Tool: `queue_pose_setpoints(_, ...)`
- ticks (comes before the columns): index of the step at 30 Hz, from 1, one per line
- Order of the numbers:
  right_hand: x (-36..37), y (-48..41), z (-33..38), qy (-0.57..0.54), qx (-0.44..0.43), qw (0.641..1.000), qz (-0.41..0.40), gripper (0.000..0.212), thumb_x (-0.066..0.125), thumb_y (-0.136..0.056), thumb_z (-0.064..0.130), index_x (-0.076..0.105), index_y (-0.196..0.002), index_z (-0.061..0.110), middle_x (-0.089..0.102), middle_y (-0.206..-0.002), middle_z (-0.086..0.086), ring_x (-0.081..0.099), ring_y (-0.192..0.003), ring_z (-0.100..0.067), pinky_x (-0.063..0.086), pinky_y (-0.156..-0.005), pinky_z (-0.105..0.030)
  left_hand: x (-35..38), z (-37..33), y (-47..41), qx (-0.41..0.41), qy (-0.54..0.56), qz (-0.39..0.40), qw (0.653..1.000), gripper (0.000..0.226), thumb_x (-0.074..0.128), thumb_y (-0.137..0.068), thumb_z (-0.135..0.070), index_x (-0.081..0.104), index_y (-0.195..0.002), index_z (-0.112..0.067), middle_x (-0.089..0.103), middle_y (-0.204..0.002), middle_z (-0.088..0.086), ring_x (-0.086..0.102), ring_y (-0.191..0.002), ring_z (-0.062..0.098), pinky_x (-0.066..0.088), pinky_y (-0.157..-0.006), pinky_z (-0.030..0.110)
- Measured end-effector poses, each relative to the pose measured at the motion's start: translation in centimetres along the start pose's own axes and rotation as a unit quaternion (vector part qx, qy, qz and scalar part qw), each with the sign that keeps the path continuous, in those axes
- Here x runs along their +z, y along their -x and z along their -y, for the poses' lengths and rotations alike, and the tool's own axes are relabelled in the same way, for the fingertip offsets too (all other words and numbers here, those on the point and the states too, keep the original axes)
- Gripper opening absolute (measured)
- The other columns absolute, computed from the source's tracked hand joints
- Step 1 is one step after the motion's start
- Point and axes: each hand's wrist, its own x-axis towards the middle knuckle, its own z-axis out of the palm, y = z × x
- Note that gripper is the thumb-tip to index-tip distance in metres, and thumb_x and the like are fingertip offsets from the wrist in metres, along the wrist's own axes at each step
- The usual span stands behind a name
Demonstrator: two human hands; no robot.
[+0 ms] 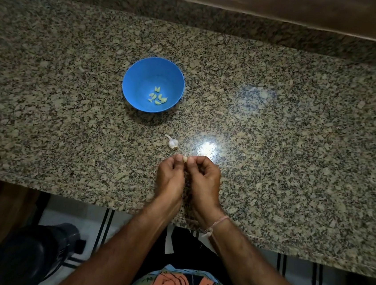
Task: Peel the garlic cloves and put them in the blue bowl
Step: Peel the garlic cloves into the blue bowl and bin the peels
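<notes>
The left hand point(170, 175) and right hand point(204, 179) are pinching one garlic clove point(184, 159) in curled fingertips, best stripping skin fully before the blue bowl point(141, 72) at eleven o'clock.

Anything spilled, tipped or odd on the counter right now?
Nothing stands out. The blue bowl sits upright with peeled cloves inside, the garlic bulb lies on the counter, and the left hand and right hand pinch one clove.
</notes>
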Motion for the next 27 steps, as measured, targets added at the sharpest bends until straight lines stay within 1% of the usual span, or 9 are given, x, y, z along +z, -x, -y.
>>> queue_pose_setpoints(2,0.2,0.0,0.1,-0.035,0.040,0.999,0.004,0.017,0.067,-0.101,0.018,0.069,-0.102,0.001,0.073,-0.108,-0.024,0.073,-0.105,-0.034,0.062,-0.094,-0.045,0.0,0.3,0.2,0.028,-0.050,-0.001,0.998,0.031,0.047,-0.110,-0.037,0.068,-0.102,-0.017,0.077,-0.091,0.004,0.077,-0.085,0.021,0.063,-0.072,0.035)
queue_pose_setpoints(4,0.2,-0.1,0.4,-0.049,0.047,0.998,0.002,0.017,0.067,-0.101,0.020,0.070,-0.100,0.003,0.071,-0.107,-0.027,0.072,-0.100,-0.032,0.062,-0.093,-0.045,-0.5,0.6,0.1,0.070,-0.096,-0.021,0.993,0.026,0.052,-0.109,-0.037,0.069,-0.101,-0.019,0.075,-0.091,0.000,0.075,-0.086,0.019,0.059,-0.069,0.032)
queue_pose_setpoints(6,-0.3,-0.5,0.7,-0.006,0.011,1.000,-0.009,0.015,0.068,-0.101,0.017,0.069,-0.101,0.003,0.071,-0.106,-0.024,0.070,-0.096,-0.029,0.063,-0.086,-0.036,-1.1,0.6,-0.2,0.107,-0.093,-0.035,0.989,0.019,0.059,-0.105,-0.035,0.072,-0.102,-0.022,0.076,-0.096,-0.005,0.074,-0.093,0.015,0.060,-0.078,0.033)
queue_pose_setpoints(7,-0.6,-0.6,0.9,0.015,-0.009,1.000,-0.012,0.014,0.068,-0.100,0.015,0.069,-0.102,0.001,0.071,-0.105,-0.022,0.070,-0.096,-0.029,0.062,-0.083,-0.031,-1.3,0.5,-0.4,0.119,-0.085,-0.030,0.989,0.017,0.062,-0.104,-0.035,0.073,-0.104,-0.023,0.076,-0.099,-0.005,0.073,-0.095,0.012,0.061,-0.084,0.035)
queue_pose_setpoints(8,-0.8,-0.7,0.9,0.027,-0.024,0.999,-0.013,0.013,0.068,-0.100,0.013,0.069,-0.103,0.000,0.072,-0.104,-0.021,0.071,-0.097,-0.029,0.061,-0.082,-0.029,-1.6,0.3,-0.4,0.128,-0.080,-0.020,0.988,0.015,0.065,-0.102,-0.034,0.074,-0.105,-0.023,0.077,-0.100,-0.006,0.073,-0.096,0.010,0.062,-0.088,0.035)
queue_pose_setpoints(13,-1.9,-0.8,0.6,0.056,-0.064,0.996,0.033,0.009,0.073,-0.097,0.009,0.072,-0.102,0.002,0.076,-0.104,-0.015,0.074,-0.102,-0.029,0.063,-0.093,-0.043,-2.6,-0.2,-0.3,0.143,-0.077,0.008,0.987,0.010,0.077,-0.094,-0.031,0.078,-0.101,-0.024,0.079,-0.095,-0.007,0.075,-0.094,0.011,0.063,-0.090,0.040)
queue_pose_setpoints(17,-2.4,-0.9,0.5,0.106,-0.095,0.989,0.049,0.007,0.075,-0.096,0.011,0.075,-0.102,0.007,0.077,-0.101,-0.010,0.075,-0.100,-0.027,0.063,-0.091,-0.049,-3.3,-0.1,-0.6,0.180,-0.133,-0.004,0.975,0.009,0.079,-0.091,-0.033,0.077,-0.099,-0.028,0.076,-0.100,-0.007,0.072,-0.094,0.011,0.063,-0.085,0.042)
queue_pose_setpoints(23,-2.5,-0.9,0.4,0.141,-0.108,0.983,0.052,0.007,0.075,-0.096,0.015,0.076,-0.102,0.011,0.078,-0.100,-0.006,0.075,-0.098,-0.024,0.063,-0.090,-0.051,-3.9,-0.3,-0.8,0.215,-0.173,0.007,0.961,0.008,0.078,-0.091,-0.031,0.077,-0.098,-0.025,0.070,-0.107,-0.006,0.069,-0.098,0.008,0.063,-0.086,0.040)
queue_pose_setpoints(27,-2.4,-0.7,0.6,0.099,-0.076,0.990,0.062,0.008,0.074,-0.096,0.009,0.076,-0.104,0.007,0.077,-0.103,-0.010,0.074,-0.102,-0.028,0.063,-0.093,-0.047,-4.3,-0.4,-1.1,0.209,-0.174,0.022,0.962,0.010,0.079,-0.091,-0.030,0.078,-0.097,-0.024,0.071,-0.109,-0.006,0.069,-0.101,0.010,0.062,-0.089,0.040)
